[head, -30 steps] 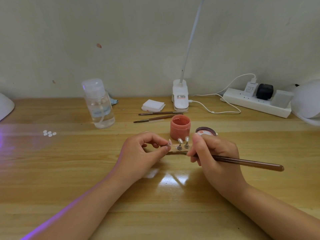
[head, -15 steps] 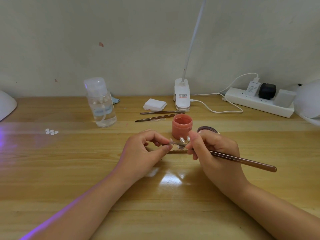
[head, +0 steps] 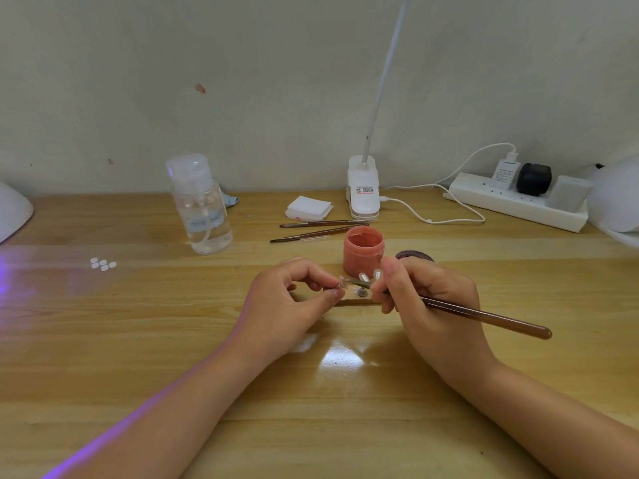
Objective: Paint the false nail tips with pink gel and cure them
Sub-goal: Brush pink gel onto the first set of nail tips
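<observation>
Brush (head: pixel 484 319) tip now raised; right hand (head: pixel 432 305) curled

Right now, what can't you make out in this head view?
- Brush tip of the brown wooden-handled brush: too small, against the clear false nail tip pinched by the left hand.
- Dark round jar: mostly behind the right hand.
- White domed lamp: cut by left edge.

Wooden table (head: pixel 138 340) bears pink jar (head: pixel 363 250); clear bottle (head: pixel 202 209); two brushes (head: pixel 321 229); power strip (head: pixel 518 202).
</observation>
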The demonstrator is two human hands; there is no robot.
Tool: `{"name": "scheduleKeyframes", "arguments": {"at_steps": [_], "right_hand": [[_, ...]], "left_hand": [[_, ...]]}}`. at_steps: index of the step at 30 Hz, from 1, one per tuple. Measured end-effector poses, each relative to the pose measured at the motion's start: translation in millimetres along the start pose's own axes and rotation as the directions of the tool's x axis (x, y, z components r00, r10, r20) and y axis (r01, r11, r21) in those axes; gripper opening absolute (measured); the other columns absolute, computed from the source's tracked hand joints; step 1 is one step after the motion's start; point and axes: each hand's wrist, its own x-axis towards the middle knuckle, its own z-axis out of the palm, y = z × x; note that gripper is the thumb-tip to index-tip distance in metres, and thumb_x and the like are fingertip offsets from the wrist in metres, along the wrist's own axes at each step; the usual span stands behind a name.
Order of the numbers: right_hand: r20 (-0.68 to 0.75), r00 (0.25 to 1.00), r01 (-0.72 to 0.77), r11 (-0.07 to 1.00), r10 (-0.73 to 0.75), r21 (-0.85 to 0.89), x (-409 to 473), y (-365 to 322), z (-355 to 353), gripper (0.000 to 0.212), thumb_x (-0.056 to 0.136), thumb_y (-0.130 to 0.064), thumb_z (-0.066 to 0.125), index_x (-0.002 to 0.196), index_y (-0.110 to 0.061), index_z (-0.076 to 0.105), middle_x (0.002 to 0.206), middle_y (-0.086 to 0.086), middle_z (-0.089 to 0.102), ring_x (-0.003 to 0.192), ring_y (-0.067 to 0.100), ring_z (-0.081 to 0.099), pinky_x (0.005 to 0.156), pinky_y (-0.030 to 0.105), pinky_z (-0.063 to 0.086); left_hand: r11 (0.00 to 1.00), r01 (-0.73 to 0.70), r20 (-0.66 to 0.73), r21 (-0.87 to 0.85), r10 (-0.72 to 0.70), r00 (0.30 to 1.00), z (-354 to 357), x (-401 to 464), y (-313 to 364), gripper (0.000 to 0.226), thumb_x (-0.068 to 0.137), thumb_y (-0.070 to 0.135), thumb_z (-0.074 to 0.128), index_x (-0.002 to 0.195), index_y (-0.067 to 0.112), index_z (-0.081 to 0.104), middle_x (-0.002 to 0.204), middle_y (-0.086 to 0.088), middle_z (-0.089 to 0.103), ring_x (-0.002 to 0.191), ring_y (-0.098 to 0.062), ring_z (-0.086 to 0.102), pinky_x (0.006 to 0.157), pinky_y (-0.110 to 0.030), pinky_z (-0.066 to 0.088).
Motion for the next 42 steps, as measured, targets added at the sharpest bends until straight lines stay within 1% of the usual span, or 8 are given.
{"name": "scheduleKeyframes", "arguments": {"at_steps": [6,15,23,27,30,36,39,42], "right_hand": [[0.009,1.000,-0.001,1.000,0.001,0.008,-3.1,-0.5,-0.6,0.031,0.087,-0.030,0.049,0.057,-0.030,0.056,0.048,-0.017,0.052,0.044,0.000,0.051,0.048,0.010,0.038],[-0.003,1.000,-0.027,0.999,0.027,0.018,0.2,-0.5,0.8,0.028,0.088,-0.031,0.047,0.065,-0.025,0.062,0.054,-0.011,0.056,0.053,0.007,0.056,0.054,0.020,0.045],[0.023,0.998,-0.060,0.992,0.058,0.115,-3.3,-0.6,-0.4,0.035,0.088,-0.031,0.044,0.057,-0.024,0.058,0.046,-0.012,0.052,0.042,0.001,0.050,0.047,0.012,0.038],[-0.023,0.998,-0.050,0.990,0.054,0.133,-1.9,0.2,-0.1,0.032,0.089,-0.027,0.044,0.062,-0.021,0.060,0.050,-0.006,0.056,0.046,0.005,0.053,0.049,0.013,0.041],[-0.002,0.999,-0.036,0.992,0.036,0.119,-0.7,0.0,0.8,0.030,0.091,-0.025,0.043,0.067,-0.020,0.060,0.053,-0.006,0.057,0.051,0.004,0.055,0.053,0.011,0.041],[0.028,0.996,-0.090,0.986,0.086,0.143,-2.1,-0.5,0.7,0.034,0.088,-0.031,0.044,0.061,-0.019,0.060,0.050,0.000,0.057,0.045,0.008,0.053,0.048,0.018,0.043],[0.036,0.994,-0.105,0.976,0.100,0.190,-4.3,-0.4,-0.7,0.038,0.088,-0.032,0.043,0.056,-0.019,0.060,0.046,0.001,0.055,0.041,0.004,0.050,0.044,0.017,0.040],[0.001,0.997,-0.077,0.984,0.078,0.161,-3.4,0.0,-0.2,0.034,0.089,-0.030,0.043,0.060,-0.022,0.059,0.052,0.003,0.058,0.044,0.005,0.052,0.046,0.018,0.042]], "left_hand": [[1.000,-0.005,-0.018,-0.013,0.005,1.000,0.6,0.0,-1.2,0.018,0.072,0.014,0.075,0.065,0.028,0.065,0.074,0.008,0.063,0.070,0.004,0.055,0.069,-0.011,0.038],[1.000,-0.010,-0.011,-0.005,0.010,1.000,1.1,1.0,-2.8,0.019,0.072,0.015,0.075,0.065,0.029,0.064,0.077,0.004,0.063,0.068,0.005,0.054,0.069,-0.009,0.037],[1.000,-0.011,-0.010,-0.013,0.010,1.000,0.6,1.3,-3.8,0.019,0.071,0.015,0.075,0.064,0.029,0.064,0.075,0.009,0.064,0.072,0.004,0.055,0.071,-0.014,0.038],[1.000,-0.007,-0.007,-0.016,0.007,1.000,1.0,1.4,-4.0,0.018,0.071,0.017,0.075,0.065,0.030,0.064,0.077,0.005,0.064,0.066,0.003,0.055,0.070,-0.009,0.037],[1.000,-0.013,0.002,-0.013,0.013,1.000,0.9,1.4,-4.2,0.017,0.071,0.018,0.075,0.065,0.029,0.064,0.077,0.004,0.064,0.064,0.001,0.054,0.066,-0.007,0.037],[1.000,-0.015,0.006,-0.023,0.015,1.000,1.2,1.5,-3.9,0.017,0.071,0.018,0.075,0.065,0.030,0.064,0.073,0.009,0.064,0.066,0.006,0.054,0.069,-0.008,0.036],[0.999,-0.016,0.006,-0.030,0.016,1.000,1.1,1.4,-3.9,0.017,0.070,0.018,0.075,0.065,0.029,0.064,0.072,0.011,0.065,0.067,0.006,0.054,0.069,-0.007,0.036],[1.000,-0.015,0.008,-0.027,0.016,1.000,1.0,1.6,-4.3,0.018,0.071,0.017,0.075,0.065,0.030,0.065,0.073,0.009,0.064,0.065,0.006,0.054,0.068,-0.008,0.037]]}}
